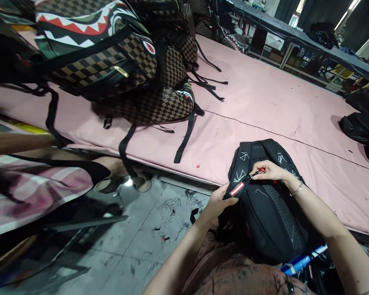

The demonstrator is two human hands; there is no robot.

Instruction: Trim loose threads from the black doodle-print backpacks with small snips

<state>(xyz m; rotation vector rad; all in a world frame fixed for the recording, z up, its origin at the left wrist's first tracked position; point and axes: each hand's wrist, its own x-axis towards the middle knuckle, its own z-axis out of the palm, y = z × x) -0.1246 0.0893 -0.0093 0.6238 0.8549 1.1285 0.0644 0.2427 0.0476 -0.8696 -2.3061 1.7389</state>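
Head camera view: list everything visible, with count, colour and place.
Backpack: one, black, front right
Label: one, red, on backpack strap
Small item: one, red-black, in right hand, unclear
Patterned bags: several, brown-black check, upper left
Dark bundles: several, black, right edge
Table: one, pink, centre
Far table: one, blue-grey, upper right
Floor: one, grey, lower left
Plaid cloth: one, pink-white, left
Blue object: one, blue, lower right
Bracelet: one, silvery, right wrist
Left hand: one, bare, at label
Right hand: one, bare, over backpack

Pink-covered table [264, 94], grey tiled floor [141, 229], dark curtains [320, 18], bright window gap [298, 12]
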